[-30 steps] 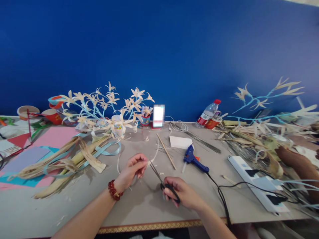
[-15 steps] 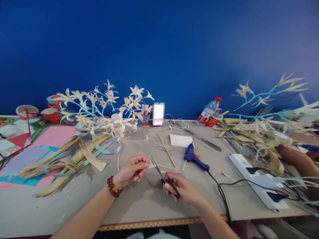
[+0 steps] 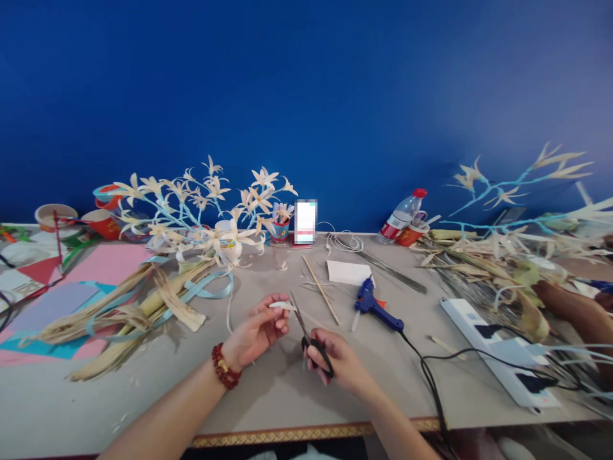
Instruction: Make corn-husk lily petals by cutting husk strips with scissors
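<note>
Between the fingers of my left hand is a small pale petal-like strip, its tip pointing left. My right hand grips black-handled scissors, with fingers through the loops. The scissor blades point up and left, right beside the strip's right end; whether they touch it I cannot make out. A wooden stick lies on the table beyond the blades. To the right of the stick, a blue glue gun rests near a white card.
Dried husks and coloured paper lie at left, behind them a branch of pale flowers. A power strip with cables lies at right, near another person's arm. A bottle and a phone stand at the back.
My left hand has turned, and the pale strip now shows above its fingers. The scissors have moved slightly left and up, closer to the left hand.
</note>
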The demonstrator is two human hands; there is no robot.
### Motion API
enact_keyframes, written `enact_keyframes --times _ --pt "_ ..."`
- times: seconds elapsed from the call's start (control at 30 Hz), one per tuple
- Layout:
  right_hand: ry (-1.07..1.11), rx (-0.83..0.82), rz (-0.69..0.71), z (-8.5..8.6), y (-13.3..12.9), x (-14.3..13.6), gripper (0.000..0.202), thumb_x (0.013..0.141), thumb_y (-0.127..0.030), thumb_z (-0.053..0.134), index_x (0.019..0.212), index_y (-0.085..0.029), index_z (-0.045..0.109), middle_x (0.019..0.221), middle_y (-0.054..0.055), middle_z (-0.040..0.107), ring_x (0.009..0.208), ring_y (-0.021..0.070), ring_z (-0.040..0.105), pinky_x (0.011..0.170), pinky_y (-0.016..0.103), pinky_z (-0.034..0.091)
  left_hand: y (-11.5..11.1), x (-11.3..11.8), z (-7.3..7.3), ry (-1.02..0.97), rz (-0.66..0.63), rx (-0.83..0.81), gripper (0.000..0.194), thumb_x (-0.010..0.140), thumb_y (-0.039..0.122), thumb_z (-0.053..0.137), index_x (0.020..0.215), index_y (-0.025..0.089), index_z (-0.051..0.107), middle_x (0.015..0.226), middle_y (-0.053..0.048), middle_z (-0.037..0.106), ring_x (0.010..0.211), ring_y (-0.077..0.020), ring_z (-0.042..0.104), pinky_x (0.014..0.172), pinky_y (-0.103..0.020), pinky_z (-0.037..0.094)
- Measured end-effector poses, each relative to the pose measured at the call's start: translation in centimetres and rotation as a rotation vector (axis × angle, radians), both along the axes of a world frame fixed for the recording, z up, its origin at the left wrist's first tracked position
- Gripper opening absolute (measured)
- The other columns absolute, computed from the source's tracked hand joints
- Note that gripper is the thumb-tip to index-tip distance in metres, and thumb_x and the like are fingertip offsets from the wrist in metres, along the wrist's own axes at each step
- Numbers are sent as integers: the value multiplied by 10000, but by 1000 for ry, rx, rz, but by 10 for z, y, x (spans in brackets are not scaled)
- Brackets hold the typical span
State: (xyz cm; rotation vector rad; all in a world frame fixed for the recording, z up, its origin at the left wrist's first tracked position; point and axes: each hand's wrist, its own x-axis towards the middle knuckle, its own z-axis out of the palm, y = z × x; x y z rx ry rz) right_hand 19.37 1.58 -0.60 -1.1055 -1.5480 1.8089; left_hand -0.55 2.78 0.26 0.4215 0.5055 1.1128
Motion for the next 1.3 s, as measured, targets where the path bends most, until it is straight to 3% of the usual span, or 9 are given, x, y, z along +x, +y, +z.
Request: enact_keyframes --times 0.2,0.47,0.63,1.0,1.3 --pt "24 20 -18 -3 -1 -10 513 703 -667 624 726 -189 440 588 -37 551 363 45 397 335 168 299 3 -1 -1 -112 85 -86 136 759 121 694 877 151 632 656 31 515 555 -46 469 575 -187 429" --pt "5 34 -21 -6 -3 -9 500 708 -653 631 715 -185 457 587 -46 518 380 47 394 341 168 322 0 4 -2 29 142 31 65 782 135 677 814 154 624 696 4 597 627 -83 545 652 -235 480" --pt "-8 26 -6 -4 -5 -5 509 701 -662 632 720 -183 461 588 -43 518 386 48 398 340 163 318 -1 3 0 136 205 61 38 777 132 681 771 144 645 869 -25 654 776 -124 610 736 -284 522" --pt "1 -7 42 3 -4 8 544 641 -684 666 694 -186 454 573 -47 516 394 50 394 359 172 340 2 -6 6 245 108 131 51 821 188 643 797 146 629 862 -53 702 793 -173 672 738 -320 544" --pt "-89 26 59 5 -3 14 488 709 -628 639 662 -194 422 547 -47 503 389 50 379 341 161 305 3 -10 5 287 71 133 76 809 200 657 782 140 617 846 -62 721 786 -193 698 788 -328 534"
